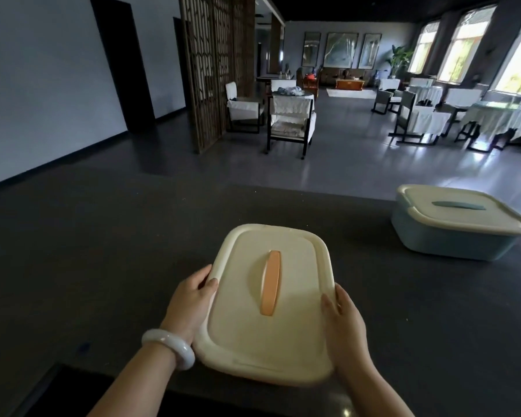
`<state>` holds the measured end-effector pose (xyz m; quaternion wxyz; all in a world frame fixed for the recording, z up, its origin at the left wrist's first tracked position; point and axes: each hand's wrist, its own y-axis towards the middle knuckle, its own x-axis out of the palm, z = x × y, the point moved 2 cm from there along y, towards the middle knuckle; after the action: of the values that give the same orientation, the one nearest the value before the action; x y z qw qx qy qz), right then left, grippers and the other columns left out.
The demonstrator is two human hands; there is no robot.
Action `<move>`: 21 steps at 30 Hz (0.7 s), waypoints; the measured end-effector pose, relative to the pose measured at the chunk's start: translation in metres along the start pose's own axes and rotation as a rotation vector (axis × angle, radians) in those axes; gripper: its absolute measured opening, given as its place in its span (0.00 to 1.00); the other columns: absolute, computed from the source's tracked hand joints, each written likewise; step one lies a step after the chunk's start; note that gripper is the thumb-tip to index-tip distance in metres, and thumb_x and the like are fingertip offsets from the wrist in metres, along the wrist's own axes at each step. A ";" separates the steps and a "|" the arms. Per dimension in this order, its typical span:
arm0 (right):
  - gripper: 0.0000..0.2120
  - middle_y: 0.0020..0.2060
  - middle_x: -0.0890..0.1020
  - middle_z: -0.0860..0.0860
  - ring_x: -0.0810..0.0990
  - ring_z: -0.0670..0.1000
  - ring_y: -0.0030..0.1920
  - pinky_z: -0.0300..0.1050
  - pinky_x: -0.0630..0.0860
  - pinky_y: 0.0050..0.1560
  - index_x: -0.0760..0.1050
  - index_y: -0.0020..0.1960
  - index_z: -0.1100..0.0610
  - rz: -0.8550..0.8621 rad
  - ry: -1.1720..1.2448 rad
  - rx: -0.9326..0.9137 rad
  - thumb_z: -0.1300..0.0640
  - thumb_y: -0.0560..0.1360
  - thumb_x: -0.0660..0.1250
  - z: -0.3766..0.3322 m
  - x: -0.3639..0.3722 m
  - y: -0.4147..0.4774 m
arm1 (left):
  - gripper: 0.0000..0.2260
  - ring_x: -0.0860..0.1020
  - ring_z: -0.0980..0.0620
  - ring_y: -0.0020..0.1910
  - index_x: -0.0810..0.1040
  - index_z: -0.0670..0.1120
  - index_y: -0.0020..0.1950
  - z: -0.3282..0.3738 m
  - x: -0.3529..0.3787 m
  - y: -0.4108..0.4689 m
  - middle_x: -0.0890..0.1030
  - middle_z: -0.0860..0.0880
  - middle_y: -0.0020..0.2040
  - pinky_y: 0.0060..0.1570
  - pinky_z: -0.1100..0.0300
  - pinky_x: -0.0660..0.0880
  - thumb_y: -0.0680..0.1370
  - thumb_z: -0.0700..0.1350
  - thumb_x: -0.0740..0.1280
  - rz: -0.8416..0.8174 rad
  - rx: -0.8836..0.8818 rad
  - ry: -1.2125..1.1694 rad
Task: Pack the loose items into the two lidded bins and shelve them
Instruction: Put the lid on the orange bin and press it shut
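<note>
gripping the cream lid [268,311] by its rim with left hand [190,299] and right hand [346,326], we reckon it could pop loose mid-carry.

Public dining hall or restaurant lounge, not a home. Long open room with a grey polished floor [328,164]. Several tables draped in white cloths [500,118] stood along the right, with armchairs in white slipcovers [291,121] set round them. A tall wooden lattice screen [214,70] divided the space at left. Three framed paintings [342,49] hung on the far wall. A potted plant [399,60] stood beside tall bright windows [466,40]. A dark surface [103,251] ran across the foreground.
</note>
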<state>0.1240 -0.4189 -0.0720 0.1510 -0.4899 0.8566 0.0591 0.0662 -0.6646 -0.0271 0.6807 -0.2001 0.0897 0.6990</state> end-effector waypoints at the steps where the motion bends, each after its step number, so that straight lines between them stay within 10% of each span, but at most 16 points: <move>1: 0.13 0.53 0.80 0.44 0.79 0.47 0.52 0.51 0.76 0.55 0.74 0.63 0.49 0.012 0.002 0.004 0.52 0.80 0.58 0.000 0.001 -0.001 | 0.19 0.77 0.51 0.60 0.68 0.52 0.74 -0.004 0.000 0.002 0.76 0.52 0.66 0.62 0.50 0.72 0.82 0.47 0.60 -0.010 -0.005 -0.001; 6: 0.13 0.48 0.83 0.45 0.80 0.45 0.48 0.41 0.74 0.44 0.78 0.60 0.50 0.022 0.005 0.003 0.55 0.82 0.57 -0.009 0.001 0.008 | 0.21 0.76 0.49 0.62 0.65 0.51 0.76 -0.012 0.006 0.013 0.75 0.50 0.68 0.64 0.46 0.72 0.82 0.48 0.60 -0.043 0.003 -0.030; 14: 0.09 0.41 0.85 0.50 0.84 0.55 0.43 0.54 0.80 0.44 0.81 0.48 0.43 -0.026 0.211 0.213 0.50 0.79 0.61 -0.004 0.007 0.015 | 0.22 0.78 0.49 0.54 0.62 0.53 0.77 -0.016 0.012 0.028 0.77 0.49 0.63 0.56 0.49 0.76 0.83 0.49 0.58 -0.112 -0.083 -0.118; 21: 0.13 0.50 0.83 0.51 0.82 0.54 0.50 0.51 0.79 0.45 0.76 0.62 0.49 -0.020 0.068 0.181 0.51 0.81 0.59 -0.011 0.004 0.014 | 0.21 0.77 0.50 0.56 0.61 0.52 0.77 -0.013 0.011 0.029 0.75 0.50 0.60 0.59 0.50 0.74 0.83 0.50 0.56 -0.145 -0.018 0.044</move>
<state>0.1082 -0.4182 -0.0639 0.1660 -0.4843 0.8582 -0.0366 0.0400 -0.6616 -0.0473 0.7256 -0.2277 0.0835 0.6440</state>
